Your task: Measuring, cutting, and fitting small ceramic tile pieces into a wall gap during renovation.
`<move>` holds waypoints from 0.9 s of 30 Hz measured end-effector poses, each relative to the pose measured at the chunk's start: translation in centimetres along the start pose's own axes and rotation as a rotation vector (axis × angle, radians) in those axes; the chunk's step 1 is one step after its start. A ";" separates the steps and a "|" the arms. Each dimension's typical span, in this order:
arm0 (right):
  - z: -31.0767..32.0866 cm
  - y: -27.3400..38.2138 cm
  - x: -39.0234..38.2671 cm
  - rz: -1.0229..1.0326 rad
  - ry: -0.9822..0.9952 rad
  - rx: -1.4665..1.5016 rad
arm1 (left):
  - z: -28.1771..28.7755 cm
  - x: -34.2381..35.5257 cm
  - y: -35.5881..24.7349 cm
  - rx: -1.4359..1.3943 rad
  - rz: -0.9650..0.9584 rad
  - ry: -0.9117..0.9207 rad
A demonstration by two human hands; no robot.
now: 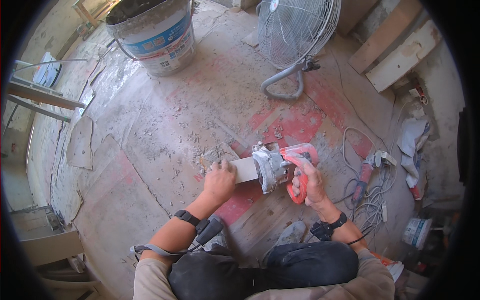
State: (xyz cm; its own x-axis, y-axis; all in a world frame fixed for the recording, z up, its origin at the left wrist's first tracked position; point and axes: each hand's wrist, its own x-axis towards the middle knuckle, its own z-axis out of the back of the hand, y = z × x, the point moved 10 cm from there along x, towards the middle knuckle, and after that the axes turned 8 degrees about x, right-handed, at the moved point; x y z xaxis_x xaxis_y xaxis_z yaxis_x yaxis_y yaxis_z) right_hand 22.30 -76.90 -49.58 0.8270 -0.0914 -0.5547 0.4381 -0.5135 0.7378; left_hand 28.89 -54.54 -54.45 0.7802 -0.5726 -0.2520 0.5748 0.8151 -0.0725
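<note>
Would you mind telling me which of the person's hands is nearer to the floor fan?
Right. The right hand grips the red power cutter almost directly below the floor fan. The left hand presses the tile piece farther off to the left.

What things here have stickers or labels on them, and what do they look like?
Big bucket: top left on the dusty floor, round, white with a blue printed band.
Fan: top middle, round wire cage with a small round red-and-white badge at its hub.
Small container: lower right by the white cords, white with a blue label.
No screens or signs show.
</note>
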 end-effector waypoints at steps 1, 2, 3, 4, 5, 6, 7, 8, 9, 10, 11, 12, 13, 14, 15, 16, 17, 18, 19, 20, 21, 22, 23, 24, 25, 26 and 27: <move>0.1 0.0 0.1 0.003 -0.003 0.003 | 0.0 0.0 0.0 0.000 0.001 -0.001; 0.1 0.1 0.2 0.016 -0.008 0.010 | 0.0 0.0 0.0 0.005 -0.002 -0.003; 0.1 -0.1 0.3 0.005 -0.004 0.007 | 0.0 0.0 0.0 0.012 -0.005 -0.006; 0.2 -0.1 0.3 0.008 -0.008 0.002 | -0.1 0.0 0.0 0.011 -0.004 -0.003; 0.5 -0.1 0.4 0.011 -0.034 -0.007 | -0.1 0.0 0.0 0.008 -0.002 0.000; 0.2 -0.1 0.5 0.010 -0.012 -0.001 | -0.2 0.0 0.0 0.005 -0.001 0.002; 0.3 -0.2 0.5 0.011 -0.016 0.002 | -0.2 0.1 0.0 0.005 0.000 0.002; 0.6 -0.1 0.5 0.016 -0.046 0.004 | -0.2 0.1 0.0 0.002 0.000 0.009; 0.3 -0.2 0.6 0.012 -0.020 0.005 | -0.2 0.1 0.0 0.004 -0.001 0.010; 0.3 -0.1 0.6 0.022 -0.032 0.008 | -0.2 0.1 0.0 -0.001 0.001 0.017; 0.3 0.2 0.6 0.052 -0.033 0.018 | -0.1 0.1 0.0 -0.001 0.002 0.013; 0.3 0.0 0.6 0.031 -0.043 0.012 | 0.0 0.1 0.0 -0.001 0.003 0.009; 0.3 0.0 0.7 0.026 -0.044 0.015 | 0.1 0.1 -0.1 -0.001 0.004 0.010; 0.3 0.1 0.7 0.035 -0.047 0.022 | 0.1 0.0 -0.1 -0.008 0.007 0.017; 0.3 -0.1 0.8 0.020 -0.045 0.017 | 0.0 0.0 -0.1 -0.014 0.009 0.025; 0.1 0.0 0.8 0.018 -0.034 0.019 | 0.0 0.0 -0.1 -0.014 0.010 0.026; 0.3 0.0 0.9 0.016 -0.055 0.019 | 0.2 0.0 -0.1 -0.008 0.011 0.011; 0.0 0.0 0.9 0.014 -0.024 0.020 | 0.3 -0.1 -0.1 -0.001 0.011 -0.004; 0.0 0.1 1.0 0.026 -0.030 0.018 | 0.3 -0.1 -0.1 -0.001 0.012 -0.002; 0.2 0.3 1.1 0.040 -0.047 0.016 | 0.3 -0.1 -0.1 -0.005 0.012 0.000; 0.0 0.3 1.2 0.037 -0.036 0.016 | 0.2 -0.1 -0.1 -0.002 0.012 -0.003; -0.1 0.4 1.2 0.038 -0.030 0.021 | 0.1 -0.1 -0.1 -0.010 0.012 0.002; 0.0 0.5 1.3 0.048 -0.033 0.031 | 0.1 -0.1 -0.1 -0.002 0.016 -0.001; -0.2 0.4 1.4 0.040 -0.025 0.024 | 0.2 -0.1 -0.1 0.013 0.018 -0.014; -0.1 0.5 1.4 0.045 -0.027 0.024 | 0.0 -0.1 -0.1 0.004 0.020 -0.006; 0.0 0.6 1.5 0.053 -0.047 0.026 | 0.0 -0.1 0.0 0.005 0.022 -0.010; -0.1 0.6 1.5 0.050 -0.030 0.024 | 0.0 -0.1 0.0 0.006 0.025 -0.014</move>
State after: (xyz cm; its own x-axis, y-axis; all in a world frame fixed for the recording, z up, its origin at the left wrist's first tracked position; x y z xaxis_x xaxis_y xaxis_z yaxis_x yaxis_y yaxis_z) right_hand 23.85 -77.23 -49.92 0.8364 -0.1429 -0.5291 0.3879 -0.5276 0.7557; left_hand 28.80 -54.51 -54.39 0.7975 -0.5537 -0.2396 0.5569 0.8284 -0.0608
